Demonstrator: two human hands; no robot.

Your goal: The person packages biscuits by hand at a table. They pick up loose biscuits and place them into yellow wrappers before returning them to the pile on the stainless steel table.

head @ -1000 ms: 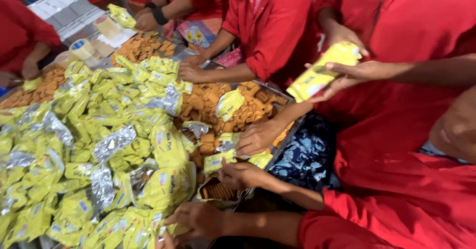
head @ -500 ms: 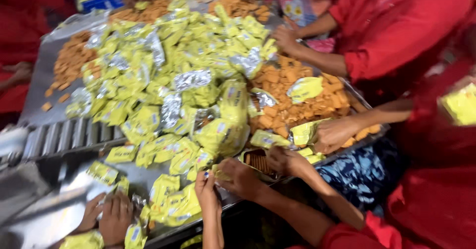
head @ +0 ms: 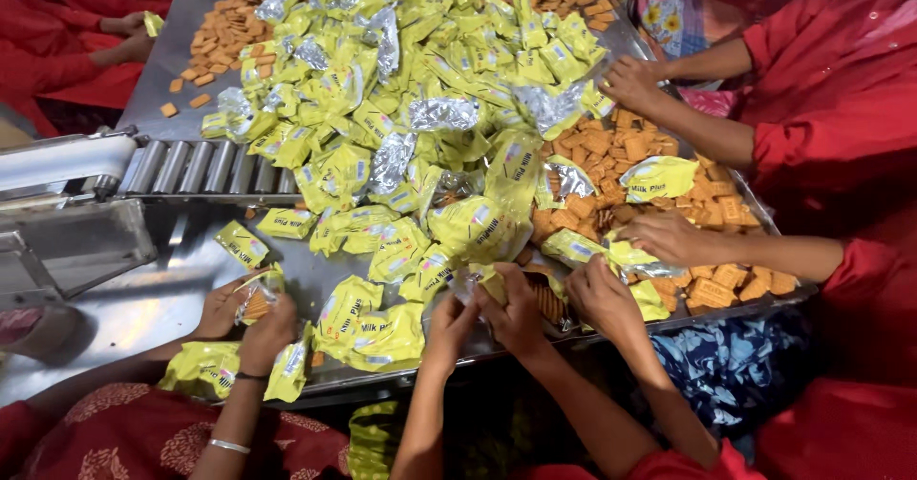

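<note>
Yellow wrapper [head: 482, 284] (silver inside) gripped by both hands, left [head: 449, 320] and right [head: 518, 305], beside square biscuits [head: 548, 300].

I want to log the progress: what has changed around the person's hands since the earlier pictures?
The left hand has moved up from the table edge to the yellow packet of biscuits, joining the right hand; both now grip it. The pile of wrappers, the loose biscuits and the metal table stayed as before.
</note>
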